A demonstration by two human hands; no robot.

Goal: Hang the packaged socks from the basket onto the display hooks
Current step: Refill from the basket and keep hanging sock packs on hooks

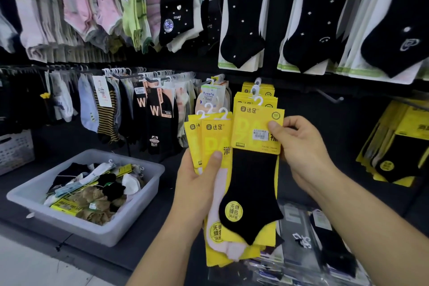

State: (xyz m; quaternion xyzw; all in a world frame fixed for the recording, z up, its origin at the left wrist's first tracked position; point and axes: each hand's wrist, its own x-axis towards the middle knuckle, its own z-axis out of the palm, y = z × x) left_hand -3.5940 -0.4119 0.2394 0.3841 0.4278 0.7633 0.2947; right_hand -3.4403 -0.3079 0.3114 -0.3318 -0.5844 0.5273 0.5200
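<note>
My left hand [197, 179] grips a fan of yellow sock packs [210, 144], thumb across the front; the front one holds a pale pink sock. My right hand [299, 148] pinches the yellow header card of a black sock pack [251, 183], thumb on the card's right edge. Its white hanger sits just below the tip of a display hook [257, 81] that carries more yellow packs of the same kind. The grey plastic basket [130, 223] sits lower left on the dark shelf, with several loose sock packs in it.
Rows of hung socks fill the wall above and to the left. A bare hook [329, 97] sticks out at right. More yellow packs [399, 141] hang far right. Clear-wrapped packs [308, 239] lie on the shelf under my right arm. A white crate [14, 151] stands far left.
</note>
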